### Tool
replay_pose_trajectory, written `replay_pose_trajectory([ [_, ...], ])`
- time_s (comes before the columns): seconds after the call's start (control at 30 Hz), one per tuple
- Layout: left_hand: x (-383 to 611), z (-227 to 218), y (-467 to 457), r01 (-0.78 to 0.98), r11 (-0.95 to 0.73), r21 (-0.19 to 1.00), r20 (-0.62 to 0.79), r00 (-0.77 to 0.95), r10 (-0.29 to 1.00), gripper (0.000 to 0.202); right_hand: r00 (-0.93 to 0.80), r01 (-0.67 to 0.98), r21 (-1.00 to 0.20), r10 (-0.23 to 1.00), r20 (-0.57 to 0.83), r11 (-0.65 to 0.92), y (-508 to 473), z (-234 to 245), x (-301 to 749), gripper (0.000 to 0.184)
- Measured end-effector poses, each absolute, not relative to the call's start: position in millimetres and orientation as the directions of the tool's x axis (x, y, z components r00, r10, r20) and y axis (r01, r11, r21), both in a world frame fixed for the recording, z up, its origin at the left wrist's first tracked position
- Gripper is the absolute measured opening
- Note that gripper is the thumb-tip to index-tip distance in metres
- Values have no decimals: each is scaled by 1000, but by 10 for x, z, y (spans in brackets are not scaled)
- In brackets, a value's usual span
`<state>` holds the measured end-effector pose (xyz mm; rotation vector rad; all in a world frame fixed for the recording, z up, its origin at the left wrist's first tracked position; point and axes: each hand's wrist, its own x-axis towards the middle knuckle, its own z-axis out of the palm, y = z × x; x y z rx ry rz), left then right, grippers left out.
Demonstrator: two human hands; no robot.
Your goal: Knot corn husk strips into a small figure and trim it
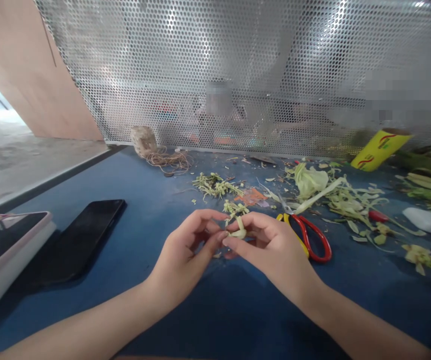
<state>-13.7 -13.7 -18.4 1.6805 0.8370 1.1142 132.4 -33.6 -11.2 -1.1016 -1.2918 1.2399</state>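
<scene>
Both hands meet over the blue table (pixel 132 180), pinching a small pale green plant piece (pixel 238 231) between them. My left hand (pixel 188 250) has its fingers curled, thumb and fingertips pressed on the piece's left side. From the right, my right hand (pixel 270 245) holds it with thumb and forefinger. Green frayed tips of the piece stick up above the fingers. Red and yellow scissors (pixel 307 234) lie on the table just right of my right hand.
A black phone (pixel 83 237) and a white-edged device (pixel 5 250) lie at the left. Twine (pixel 162 157) sits by the perforated metal screen (pixel 238 65). Cut leaves and stems (pixel 335 192), a yellow tube (pixel 380 149) and a white bottle (pixel 429 221) fill the right.
</scene>
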Motion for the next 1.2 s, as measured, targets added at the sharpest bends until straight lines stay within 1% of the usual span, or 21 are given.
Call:
replay_pose_trajectory([
  [0.1,-143,-186,-138,65,-384,921,345,323,881,18,-67,-11,-998,996,60,60,-334,-75,1330,7],
  [0.23,-146,-151,-135,12,-400,917,380,289,879,20,-19,-30,-996,996,90,89,-313,-45,1368,4],
  [0.33,-150,-128,-137,-13,-387,922,373,296,879,19,-14,-12,-993,993,118,118,-299,-33,1404,6],
  [0.47,-190,-128,-137,17,-407,913,377,342,861,19,-12,61,-987,989,147,148,-306,-23,1417,6],
  [0.57,-232,-135,-136,101,-493,864,404,444,799,27,-37,208,-947,970,242,244,-338,-47,1391,3],
  [0.63,-241,-138,-140,198,-567,800,410,510,756,33,-113,312,-884,937,329,348,-365,-79,1365,5],
  [0.7,-228,-140,-146,313,-591,744,379,531,758,31,-187,382,-823,907,378,421,-390,-114,1339,9],
  [0.77,-203,-144,-152,401,-614,679,383,520,763,23,-205,403,-816,910,361,415,-408,-143,1315,9],
  [0.83,-179,-152,-152,452,-622,639,401,494,771,18,-182,361,-866,936,300,348,-417,-166,1297,10],
  [0.9,-162,-162,-147,472,-582,662,389,447,806,17,-154,275,-924,960,232,267,-417,-180,1287,21],
  [0.97,-155,-171,-135,481,-524,703,365,388,846,15,-134,203,-957,974,183,208,-410,-179,1289,33],
  [1.03,-155,-175,-118,497,-496,712,370,335,866,17,-123,148,-975,981,149,166,-398,-159,1303,39],
  [1.1,-161,-172,-100,526,-484,700,380,301,875,23,-122,72,-990,986,114,124,-382,-122,1324,38],
  [1.13,-165,-169,-92,536,-475,698,372,296,880,23,-120,30,-994,988,97,101,-373,-102,1335,35],
  [1.2,-170,-165,-81,537,-458,708,333,319,888,23,-117,-31,-997,990,72,69,-358,-68,1352,22],
])
